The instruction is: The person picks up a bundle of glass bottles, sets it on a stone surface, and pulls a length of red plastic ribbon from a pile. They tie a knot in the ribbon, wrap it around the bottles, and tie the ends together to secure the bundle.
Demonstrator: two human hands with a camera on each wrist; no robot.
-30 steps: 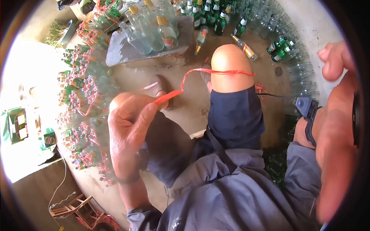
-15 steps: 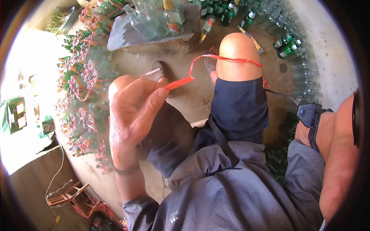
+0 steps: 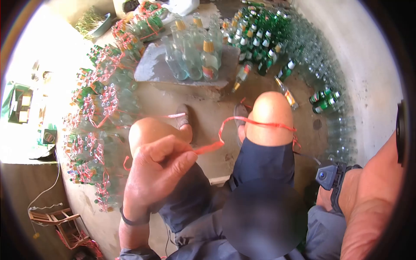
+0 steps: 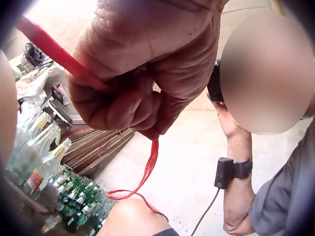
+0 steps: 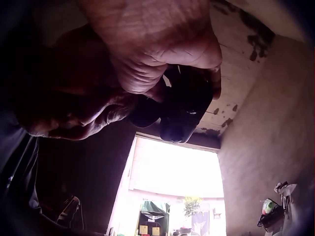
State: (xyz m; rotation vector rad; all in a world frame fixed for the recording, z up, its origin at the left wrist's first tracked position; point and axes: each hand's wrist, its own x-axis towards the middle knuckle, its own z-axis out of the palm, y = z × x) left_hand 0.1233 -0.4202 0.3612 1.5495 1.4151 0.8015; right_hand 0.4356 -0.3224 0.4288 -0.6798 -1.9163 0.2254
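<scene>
My left hand (image 3: 162,167) pinches a red plastic strip (image 3: 209,148) between thumb and fingers, above the left knee. From there the strip runs in a loose curve across the bare right knee (image 3: 272,110). In the left wrist view, the strip (image 4: 150,169) comes out on both sides of the curled fingers. My right hand (image 5: 162,44) is raised beside the head and grips a black head-worn device (image 5: 182,110). Only the right forearm (image 3: 368,212) shows in the head view, with a wrist camera (image 3: 328,175) strapped on.
Clear bottles (image 3: 190,60) stand on a low slab (image 3: 149,65) ahead. Green bottles (image 3: 255,39) crowd behind it, and several bottles lie on the floor. Red-tied bottle bundles (image 3: 93,108) line the left side. A small wooden stool (image 3: 65,221) lies at lower left.
My right hand has risen from the right edge out of the head view. That view has tilted up, so the scene sits lower. The left hand keeps its hold on the strip.
</scene>
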